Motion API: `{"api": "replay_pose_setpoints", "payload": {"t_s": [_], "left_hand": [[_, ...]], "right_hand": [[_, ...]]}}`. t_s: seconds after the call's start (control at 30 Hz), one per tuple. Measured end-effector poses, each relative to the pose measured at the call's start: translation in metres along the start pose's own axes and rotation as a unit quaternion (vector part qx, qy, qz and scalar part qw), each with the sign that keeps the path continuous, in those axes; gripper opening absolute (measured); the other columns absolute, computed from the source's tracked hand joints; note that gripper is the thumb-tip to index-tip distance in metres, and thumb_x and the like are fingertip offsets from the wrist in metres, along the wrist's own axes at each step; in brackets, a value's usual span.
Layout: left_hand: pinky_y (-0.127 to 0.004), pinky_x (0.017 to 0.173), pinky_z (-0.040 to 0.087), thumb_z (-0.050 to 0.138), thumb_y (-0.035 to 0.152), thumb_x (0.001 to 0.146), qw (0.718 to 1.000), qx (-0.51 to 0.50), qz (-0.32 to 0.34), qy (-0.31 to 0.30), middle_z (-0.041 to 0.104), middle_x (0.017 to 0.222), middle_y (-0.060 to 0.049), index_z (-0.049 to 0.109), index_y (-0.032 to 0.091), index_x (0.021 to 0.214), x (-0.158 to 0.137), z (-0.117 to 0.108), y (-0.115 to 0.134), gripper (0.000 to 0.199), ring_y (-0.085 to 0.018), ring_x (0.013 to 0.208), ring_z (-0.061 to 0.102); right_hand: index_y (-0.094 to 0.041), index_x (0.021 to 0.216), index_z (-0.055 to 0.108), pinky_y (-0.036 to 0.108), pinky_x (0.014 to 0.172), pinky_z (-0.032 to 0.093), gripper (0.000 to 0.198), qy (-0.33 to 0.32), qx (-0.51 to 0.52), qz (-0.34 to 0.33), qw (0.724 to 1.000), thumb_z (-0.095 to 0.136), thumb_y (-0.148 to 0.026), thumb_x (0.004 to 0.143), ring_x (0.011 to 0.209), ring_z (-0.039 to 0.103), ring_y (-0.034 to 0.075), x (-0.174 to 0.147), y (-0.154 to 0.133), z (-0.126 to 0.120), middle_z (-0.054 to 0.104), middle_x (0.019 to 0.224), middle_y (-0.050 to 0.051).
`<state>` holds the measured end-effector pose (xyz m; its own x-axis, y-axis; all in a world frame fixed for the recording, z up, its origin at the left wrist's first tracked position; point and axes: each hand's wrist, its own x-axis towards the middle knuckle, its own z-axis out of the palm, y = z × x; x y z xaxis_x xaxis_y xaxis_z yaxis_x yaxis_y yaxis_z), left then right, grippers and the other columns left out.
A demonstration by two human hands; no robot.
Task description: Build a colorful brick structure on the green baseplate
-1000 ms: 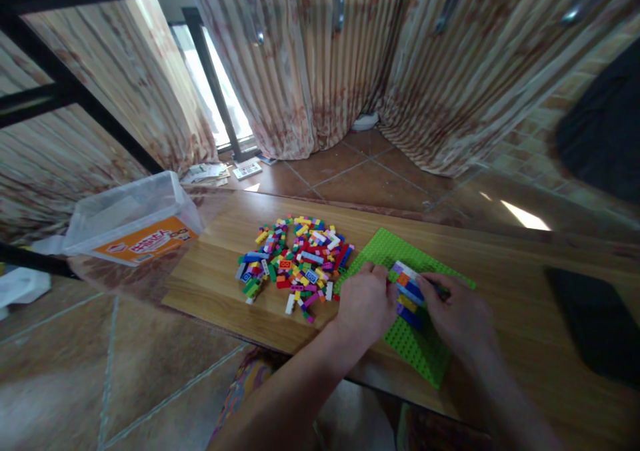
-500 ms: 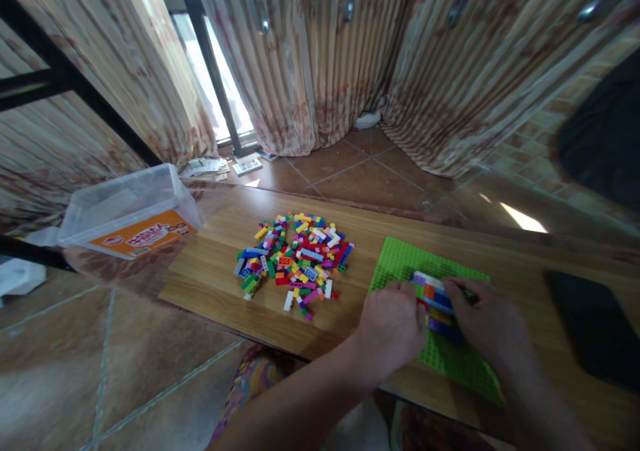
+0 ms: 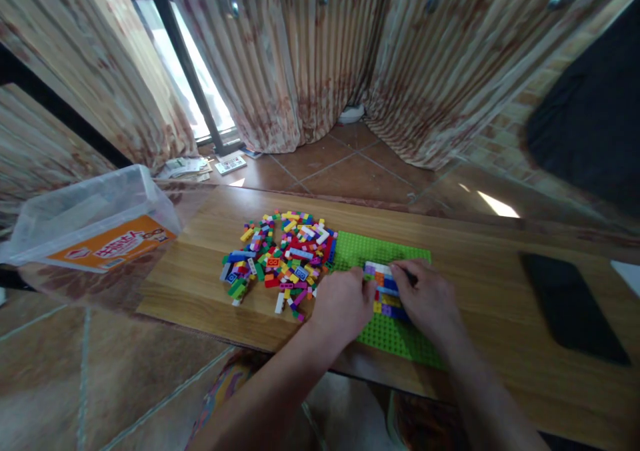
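A block of stacked toy bricks point(image 3: 385, 294) in white, orange, blue, yellow and purple sits on a green studded baseplate point(image 3: 400, 344). At its left side my left hand point(image 3: 343, 304) is closed, with curled fingers pressed against the bricks. My right hand point(image 3: 425, 297) grips the opposite side, its thumb and fingers bent around the edge. Some fingertips of both hands are hidden. Just left of the baseplate lies a loose pile of mixed colourful bricks point(image 3: 273, 262), close to its far-left edge.
The wooden table point(image 3: 200, 251) carries everything. A clear plastic box point(image 3: 145, 191) with an orange label stands at the left. To the right lies a dark flat tablet-like thing point(image 3: 570, 311), with a white sheet point(image 3: 627, 274) beyond it. Striped curtains point(image 3: 325, 51) hang behind.
The baseplate with the brick block has slid left, up close to the loose pile, and both hands have moved along with it. The camera view has shifted slightly right.
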<state>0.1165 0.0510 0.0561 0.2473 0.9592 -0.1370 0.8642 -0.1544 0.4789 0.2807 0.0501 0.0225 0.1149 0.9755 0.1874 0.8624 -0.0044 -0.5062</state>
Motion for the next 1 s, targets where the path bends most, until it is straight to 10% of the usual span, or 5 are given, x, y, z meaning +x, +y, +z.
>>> {"api": "replay_pose_setpoints", "payload": {"t_s": [1.0], "left_hand": [[-0.033, 0.067, 0.049, 0.047, 0.024, 0.089, 0.975, 0.176, -0.047, 0.129, 0.068, 0.099, -0.011, 0.067, 0.018, 0.095, 0.024, -0.025, -0.028, 0.022, -0.028, 0.089, 0.067]], "right_hand": [[-0.02, 0.079, 0.072, 0.032, 0.074, 0.046, 0.029, -0.001, 0.069, 0.034, 0.997, 0.049, -0.036, 0.087, 0.08, 0.064, 0.02, 0.009, 0.019, -0.02, 0.071, 0.084, 0.006]]}}
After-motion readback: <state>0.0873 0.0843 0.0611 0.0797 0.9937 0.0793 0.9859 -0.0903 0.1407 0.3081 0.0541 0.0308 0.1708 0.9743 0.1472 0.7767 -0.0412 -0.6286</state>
